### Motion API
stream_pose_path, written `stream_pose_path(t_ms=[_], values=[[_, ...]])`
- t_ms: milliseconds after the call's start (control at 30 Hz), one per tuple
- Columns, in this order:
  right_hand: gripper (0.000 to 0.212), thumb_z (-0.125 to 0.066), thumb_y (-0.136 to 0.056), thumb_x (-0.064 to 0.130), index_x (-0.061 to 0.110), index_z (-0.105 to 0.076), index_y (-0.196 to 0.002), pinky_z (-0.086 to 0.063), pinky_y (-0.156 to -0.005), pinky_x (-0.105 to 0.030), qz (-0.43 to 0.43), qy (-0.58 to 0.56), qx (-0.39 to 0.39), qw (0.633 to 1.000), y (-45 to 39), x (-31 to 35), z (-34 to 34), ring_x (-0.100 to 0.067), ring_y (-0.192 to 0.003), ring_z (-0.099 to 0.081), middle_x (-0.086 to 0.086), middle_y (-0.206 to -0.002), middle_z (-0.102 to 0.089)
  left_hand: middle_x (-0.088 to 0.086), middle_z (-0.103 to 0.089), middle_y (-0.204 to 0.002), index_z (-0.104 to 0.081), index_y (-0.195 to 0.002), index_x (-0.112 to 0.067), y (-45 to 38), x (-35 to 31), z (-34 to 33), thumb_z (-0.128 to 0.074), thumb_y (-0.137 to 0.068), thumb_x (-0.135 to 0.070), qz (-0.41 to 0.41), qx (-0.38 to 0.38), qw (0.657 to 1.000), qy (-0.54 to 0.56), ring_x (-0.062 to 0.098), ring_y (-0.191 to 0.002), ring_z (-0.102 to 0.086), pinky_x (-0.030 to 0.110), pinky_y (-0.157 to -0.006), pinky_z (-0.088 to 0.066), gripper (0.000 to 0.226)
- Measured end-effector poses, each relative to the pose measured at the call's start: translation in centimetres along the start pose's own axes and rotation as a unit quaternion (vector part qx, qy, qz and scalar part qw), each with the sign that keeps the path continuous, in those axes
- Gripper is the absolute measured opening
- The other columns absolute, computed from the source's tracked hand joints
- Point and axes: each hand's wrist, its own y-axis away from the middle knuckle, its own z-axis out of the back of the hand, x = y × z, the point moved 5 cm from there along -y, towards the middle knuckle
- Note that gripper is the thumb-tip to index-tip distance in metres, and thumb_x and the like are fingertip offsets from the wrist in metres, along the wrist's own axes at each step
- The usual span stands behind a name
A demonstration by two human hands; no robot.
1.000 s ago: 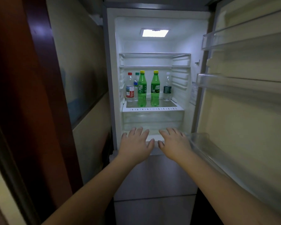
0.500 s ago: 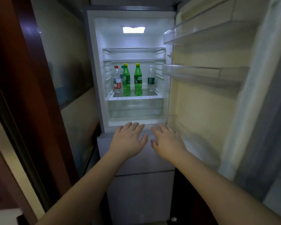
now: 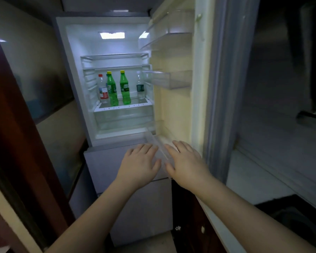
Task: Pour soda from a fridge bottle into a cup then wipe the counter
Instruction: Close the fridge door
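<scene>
Head view: hands hovering before the open fridge

Two green soda bottles (image 3: 118, 88) with yellow caps are standing upright on the glass shelf (image 3: 123, 105), glossy ribbed plastic, flanked by clear bottles. Left hand (image 3: 139, 166) and right hand (image 3: 187, 164) are floating palm-down, each grip wide and holding nothing, below the lit fridge (image 3: 106, 44).

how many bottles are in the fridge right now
4 in plain view, all upright on one shelf: red-capped clear bottle at left, two green bottles in the middle, clear bottle with dark label at right. A fifth may be hidden behind the left pair.
</scene>
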Motion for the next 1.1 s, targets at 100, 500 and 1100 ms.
stream_pose_path(t_ms=[100, 500, 1100], values=[[0.057, -0.043, -0.095, 0.041, 0.027, -0.029, -0.148, -0.022, -0.113, -0.036, -0.031, 0.006, -0.017, 0.999, 2.5, -2.6, 1.9, -0.021, -0.142, -0.021, -0.002, -0.154, -0.027, -0.001, -0.059, -0.135, -0.056, -0.134, -0.022, -0.2, -2.8, -0.7, -0.021, -0.088, -0.055, -0.031, -0.011, 0.999, -0.001, 0.021, -0.127, -0.052, 0.04, -0.099, -0.042, 0.067], [0.053, -0.047, -0.097, 0.039, 0.018, -0.039, -0.144, -0.027, -0.111, -0.032, -0.13, -0.024, -0.09, 0.987, 7.8, -11.0, 5.9, -0.017, -0.136, -0.031, -0.002, -0.146, -0.041, -0.001, -0.05, -0.139, -0.04, -0.145, -0.026, -1.1, -13.3, -0.7, -0.017, -0.084, -0.06, -0.203, 0.005, 0.979, 0.038, 0.019, -0.129, -0.044, 0.036, -0.098, -0.039, 0.074], [0.036, -0.051, -0.097, 0.03, 0.009, -0.052, -0.126, -0.051, -0.079, -0.034, -0.21, -0.109, -0.125, 0.964, 1.4, -13.8, 7.0, -0.029, -0.099, -0.062, -0.013, -0.113, -0.066, 0.004, -0.024, -0.157, -0.035, -0.147, -0.019, -3.0, -18.7, -3.8, -0.045, -0.097, -0.04, -0.251, 0.041, 0.966, -0.034, 0.025, -0.126, -0.045, 0.041, -0.091, -0.047, 0.055]])
